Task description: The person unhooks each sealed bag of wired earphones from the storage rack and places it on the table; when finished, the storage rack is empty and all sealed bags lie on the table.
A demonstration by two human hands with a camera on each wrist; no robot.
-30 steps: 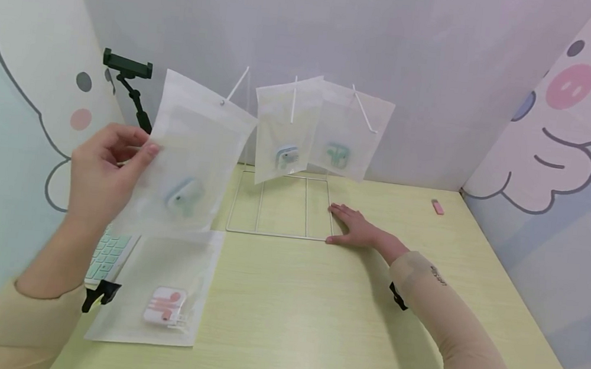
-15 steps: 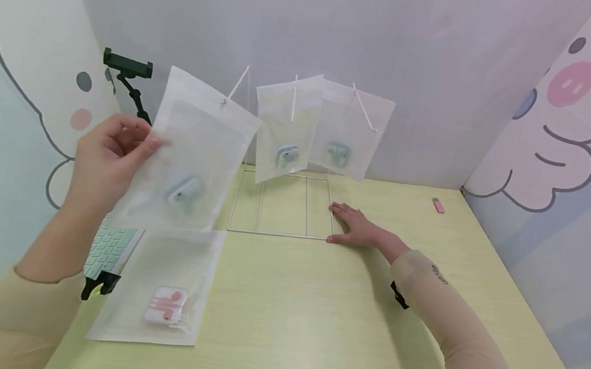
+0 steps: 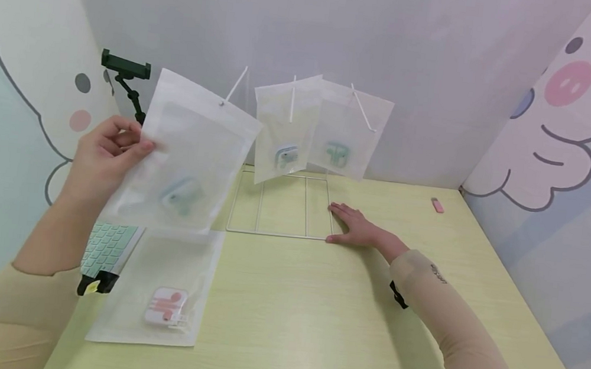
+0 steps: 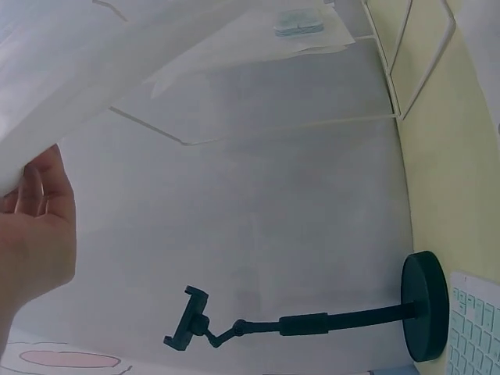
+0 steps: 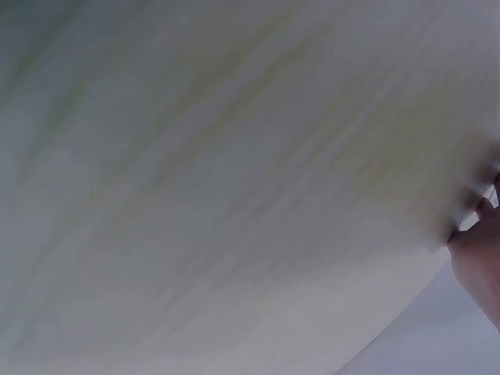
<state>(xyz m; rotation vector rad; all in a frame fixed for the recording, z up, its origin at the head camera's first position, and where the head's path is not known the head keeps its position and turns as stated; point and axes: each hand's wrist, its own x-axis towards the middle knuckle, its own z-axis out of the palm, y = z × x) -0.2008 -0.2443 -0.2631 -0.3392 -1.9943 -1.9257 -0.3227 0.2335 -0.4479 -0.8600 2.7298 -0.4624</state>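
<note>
My left hand point(image 3: 102, 160) pinches the left edge of a translucent white bag point(image 3: 193, 133) between thumb and fingers. Through its film shows a blurry blue earphone case point(image 3: 181, 195). The bag's top hole sits at the tip of the left prong point(image 3: 234, 86) of a white wire display rack point(image 3: 280, 235). Two similar bags hang from the other prongs: one with a blue case point(image 3: 287, 156), one with green earphones point(image 3: 337, 154). My right hand point(image 3: 358, 227) lies spread on the table, fingertips and thumb against the rack base's right side. In the left wrist view, the held bag point(image 4: 94, 86) slants across the top.
A flat white bag point(image 3: 159, 266) with pink earphones point(image 3: 166, 306) lies at front left. Beside it is a mint-green keyboard point(image 3: 110, 247). A dark phone stand point(image 4: 305, 322) stands behind the left hand. A small pink object point(image 3: 437, 205) lies at back right.
My left hand rises slightly, then shifts a little left, with the bag's free edge moving along. The bag's top stays at the left prong's tip. My right hand stays in place.
</note>
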